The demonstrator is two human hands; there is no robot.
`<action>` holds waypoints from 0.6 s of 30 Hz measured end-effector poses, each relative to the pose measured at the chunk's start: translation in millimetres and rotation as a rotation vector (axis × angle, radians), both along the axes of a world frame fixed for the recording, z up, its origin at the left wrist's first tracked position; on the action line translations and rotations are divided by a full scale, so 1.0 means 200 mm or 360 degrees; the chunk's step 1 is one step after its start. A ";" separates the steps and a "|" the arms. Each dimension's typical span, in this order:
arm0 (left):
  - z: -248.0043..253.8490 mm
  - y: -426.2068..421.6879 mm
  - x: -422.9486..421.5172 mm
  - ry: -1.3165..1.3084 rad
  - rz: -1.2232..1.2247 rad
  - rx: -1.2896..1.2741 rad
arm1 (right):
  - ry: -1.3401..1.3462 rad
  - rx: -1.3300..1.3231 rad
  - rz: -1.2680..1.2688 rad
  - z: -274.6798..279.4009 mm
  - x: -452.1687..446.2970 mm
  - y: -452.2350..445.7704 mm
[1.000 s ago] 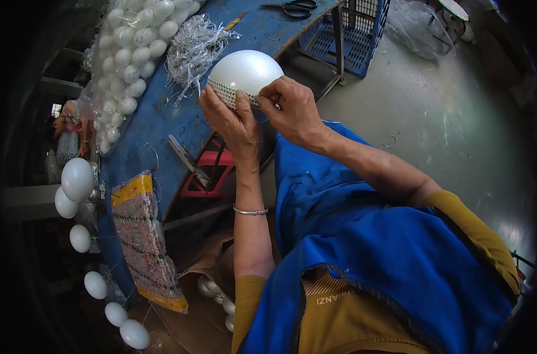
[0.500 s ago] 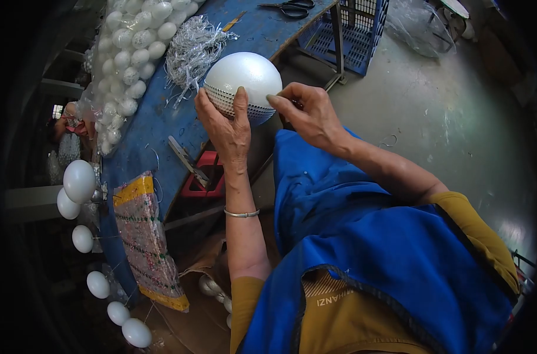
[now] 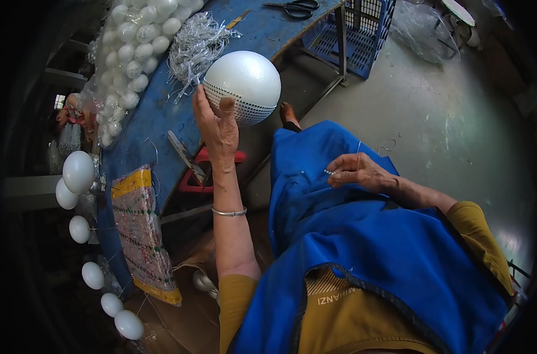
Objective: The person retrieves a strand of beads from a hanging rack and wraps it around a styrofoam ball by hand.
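Observation:
My left hand (image 3: 217, 127) holds up a large white ball (image 3: 245, 74) above the table's edge, its thumb and fingers against the lower left side. Rows of small dark-looking beads or studs run round the ball's lower half. Over the blue apron on my lap, my right hand (image 3: 360, 171) is closed in a pinch. A short bit of silvery bead strip (image 3: 328, 171) pokes out from its fingertips; how long it is, I cannot tell. Behind the ball, a heap of silvery tinsel strands (image 3: 199, 47) lies on the blue table (image 3: 156, 118).
Bags of white balls (image 3: 130, 65) cover the table's far left. Black scissors (image 3: 295, 8) lie at the top. Near the table's edge are a metal blade-like tool (image 3: 187, 156) and a red stool (image 3: 201, 177). A blue crate (image 3: 363, 35) stands beyond. Another person (image 3: 74, 115) is at far left.
My right hand has left the ball's side and moved down and right over my lap, with the bead strip in its fingers. My left hand still supports the ball, its thumb shifted slightly.

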State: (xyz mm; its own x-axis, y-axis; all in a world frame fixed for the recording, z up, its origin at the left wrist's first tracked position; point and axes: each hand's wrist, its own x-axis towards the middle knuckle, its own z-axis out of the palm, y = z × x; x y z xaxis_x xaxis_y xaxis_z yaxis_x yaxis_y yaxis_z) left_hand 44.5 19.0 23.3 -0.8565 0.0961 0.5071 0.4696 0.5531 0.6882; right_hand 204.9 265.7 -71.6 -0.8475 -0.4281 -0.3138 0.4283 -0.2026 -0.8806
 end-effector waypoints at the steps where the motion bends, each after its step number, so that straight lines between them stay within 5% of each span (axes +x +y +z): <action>1: -0.01 -0.01 -0.01 0.0001 0.0007 0.0002 | -0.0136 -0.0106 0.0019 0.00 0.00 -0.01; 5: -0.08 -0.03 -0.05 -0.0122 -0.0036 0.0149 | -0.0221 -0.0295 -0.0130 0.14 -0.10 -0.01; 10: -0.07 -0.02 -0.05 -0.0117 -0.0060 0.0268 | 0.0404 -0.0083 -0.0347 0.54 -0.33 -0.18; 18: -0.07 0.01 -0.03 0.0126 -0.0052 0.0161 | 0.0588 -0.0137 -0.0600 0.49 -0.59 -0.45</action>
State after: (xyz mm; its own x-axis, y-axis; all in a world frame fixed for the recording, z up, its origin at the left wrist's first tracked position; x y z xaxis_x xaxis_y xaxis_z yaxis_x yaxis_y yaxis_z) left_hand 38.4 21.8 8.6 -0.8105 0.0683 0.5818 0.5414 0.4664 0.6995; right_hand 87.4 176.6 26.4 -0.9948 -0.0837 0.0576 -0.0237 -0.3604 -0.9325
